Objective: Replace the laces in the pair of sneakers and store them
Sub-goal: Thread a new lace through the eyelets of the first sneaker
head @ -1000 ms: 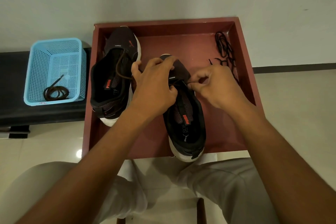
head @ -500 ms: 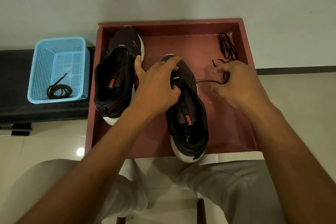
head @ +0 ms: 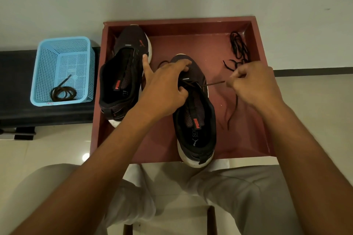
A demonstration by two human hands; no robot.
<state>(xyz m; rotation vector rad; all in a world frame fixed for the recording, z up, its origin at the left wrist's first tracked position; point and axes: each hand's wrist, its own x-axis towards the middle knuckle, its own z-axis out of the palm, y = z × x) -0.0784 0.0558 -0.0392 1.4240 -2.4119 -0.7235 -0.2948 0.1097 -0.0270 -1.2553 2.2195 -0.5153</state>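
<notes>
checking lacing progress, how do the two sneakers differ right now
The left sneaker shows no lace and no hand grips it; the right sneaker has a brown lace through its front eyelets. The left hand holds the right sneaker while the right hand pulls the lace. Both are dark, white-soled, in the tray.

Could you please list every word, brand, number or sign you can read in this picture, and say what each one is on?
"PUMA", in red: on the tongue tab of the left sneaker.
"PUMA", in red: on the tongue tab of the right sneaker.
"SOF", cut off, above a leaping-cat logo: on the right sneaker's insole.
"TF", partly hidden: on the left sneaker's insole.
A small red mark on the blue basket's front rim: too small to read.
</notes>
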